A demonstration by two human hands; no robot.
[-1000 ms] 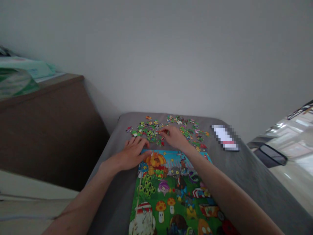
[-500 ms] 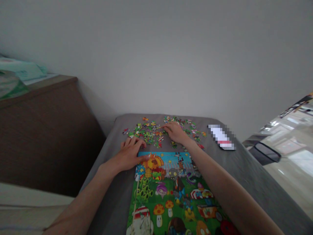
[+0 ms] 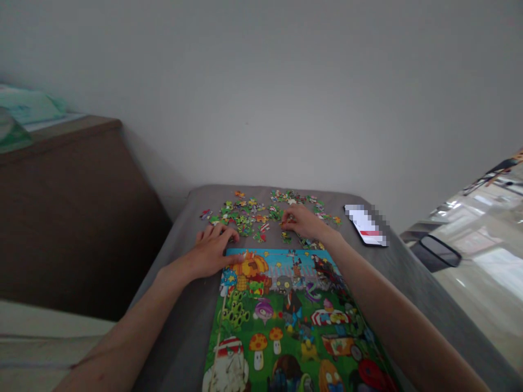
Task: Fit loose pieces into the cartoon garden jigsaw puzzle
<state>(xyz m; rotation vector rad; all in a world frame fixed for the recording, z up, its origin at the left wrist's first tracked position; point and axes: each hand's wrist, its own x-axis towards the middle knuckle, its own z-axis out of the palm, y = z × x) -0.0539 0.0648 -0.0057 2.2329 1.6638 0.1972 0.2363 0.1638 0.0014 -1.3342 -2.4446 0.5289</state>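
A picture board (image 3: 265, 321) with cartoon plants and zombies lies in front of me. My left hand (image 3: 212, 253) is open, its thumb over the board's top left corner and its fingers spread on the grey cloth beside loose puzzle pieces (image 3: 243, 223). Beyond the board's top edge, my right hand (image 3: 306, 223) is closed in a pinch among the pieces. A small reddish-orange puzzle piece (image 3: 285, 224) shows at its fingertips, mostly hidden by them. More pieces (image 3: 292, 197) lie behind this hand.
A phone (image 3: 368, 226) with a lit, blurred screen lies on the grey cloth (image 3: 408, 305) at the right. Left of the table stands a brown cabinet (image 3: 69, 218) with a pale green packet (image 3: 32, 103) on top. The wall (image 3: 261, 109) closes off the back.
My right hand has drawn its fingers in from a reaching pose to a pinch, slightly to the right among the pieces. My left hand stays at the board's corner. The view has shifted slightly.
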